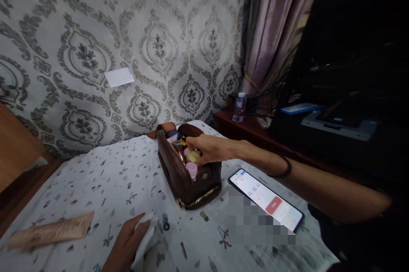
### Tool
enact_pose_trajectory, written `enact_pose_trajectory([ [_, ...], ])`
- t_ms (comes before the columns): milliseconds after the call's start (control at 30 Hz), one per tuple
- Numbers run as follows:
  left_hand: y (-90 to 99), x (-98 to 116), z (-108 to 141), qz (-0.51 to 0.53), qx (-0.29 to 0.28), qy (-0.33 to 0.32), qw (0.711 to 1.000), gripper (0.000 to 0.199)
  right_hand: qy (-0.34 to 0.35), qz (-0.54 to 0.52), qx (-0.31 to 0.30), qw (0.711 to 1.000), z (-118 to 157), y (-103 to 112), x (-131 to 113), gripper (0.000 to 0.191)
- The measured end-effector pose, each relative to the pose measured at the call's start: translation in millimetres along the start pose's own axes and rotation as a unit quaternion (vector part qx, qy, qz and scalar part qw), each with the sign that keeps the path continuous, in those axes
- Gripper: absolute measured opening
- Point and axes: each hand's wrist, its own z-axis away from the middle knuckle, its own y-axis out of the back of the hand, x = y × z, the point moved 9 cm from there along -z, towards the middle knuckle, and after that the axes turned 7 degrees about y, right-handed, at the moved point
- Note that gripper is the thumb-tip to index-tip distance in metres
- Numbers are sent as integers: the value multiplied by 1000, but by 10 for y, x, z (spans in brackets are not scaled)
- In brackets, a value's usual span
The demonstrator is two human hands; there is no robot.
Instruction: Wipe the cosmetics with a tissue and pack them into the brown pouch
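Right hand (209,149) at leather toiletry bag (188,182); left hand (126,242) clamps tissue (145,238).
Right grip apart above cream jar lid (193,156); bag on bedsheet (96,187), 12 o'clock from left hand; phone (265,195) at bag's 4 o'clock.

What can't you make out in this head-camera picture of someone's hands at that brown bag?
Head view:
- Brown leather toiletry bag: its wall and the right hand hide the lower parts of the jars inside.
- Phone: a pixelated patch covers its lower end.
- Left hand: the bottom edge cuts off the wrist; a white tissue hides part of the hand.
- Flat tube: its print is too blurred to read.
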Motion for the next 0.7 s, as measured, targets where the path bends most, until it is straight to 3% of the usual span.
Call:
enact_pose_trajectory([
  [133, 58, -63, -12, -7, 30, 13, 999, 48, 17, -24, 22, 999, 6, -10, -18, 24],
  [333, -106, 179, 37, 5, -50, -23, 998, 55, 49, -57, 8, 997, -45, -52, 4, 30],
  [500, -142, 168, 43, 12, -77, -9, 997, 55, 82, -93, -24, 992, -70, -101, 29, 42],
  [700, -179, 110, 25, 8, -98, -11, 995, 52, 64, -86, -10, 994, -86, -106, 69, 29],
])
